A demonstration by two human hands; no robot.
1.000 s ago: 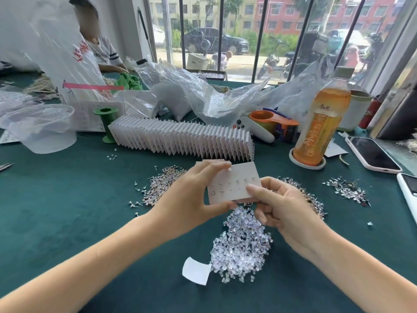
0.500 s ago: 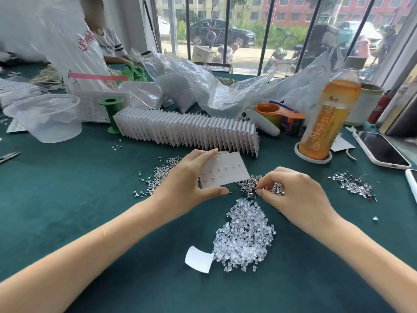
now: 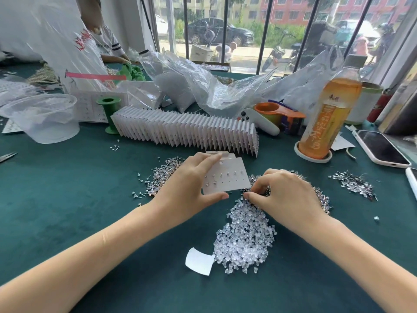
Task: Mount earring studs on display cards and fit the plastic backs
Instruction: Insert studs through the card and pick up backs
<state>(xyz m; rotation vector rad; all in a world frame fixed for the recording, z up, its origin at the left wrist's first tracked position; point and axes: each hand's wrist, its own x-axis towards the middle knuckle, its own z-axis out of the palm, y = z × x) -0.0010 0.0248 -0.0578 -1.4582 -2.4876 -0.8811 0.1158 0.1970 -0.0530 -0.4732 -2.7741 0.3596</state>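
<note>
While the card is only partly filled, the risks below are judged from how things lie now.

Left hand (image 3: 189,188): the display card (image 3: 225,177) is held tilted above the bench (image 3: 67,211), pinched between the thumb at its lower edge and the fingers at its top.

Right hand (image 3: 284,195): the fingertips are curled down into the stud pile (image 3: 320,197) just right of the card; whether a stud is actually pinched cannot be told.

Card: one row is filled, the second only begun; the empty holes are tiny, so a post could be pushed in beside its hole.

Mix-up risk: the clear plastic backs (image 3: 246,236) are heaped touching the stud pile, so the wrong piece could be taken.

Spill risk: backless studs could be shaken out if the card is tipped.
</note>
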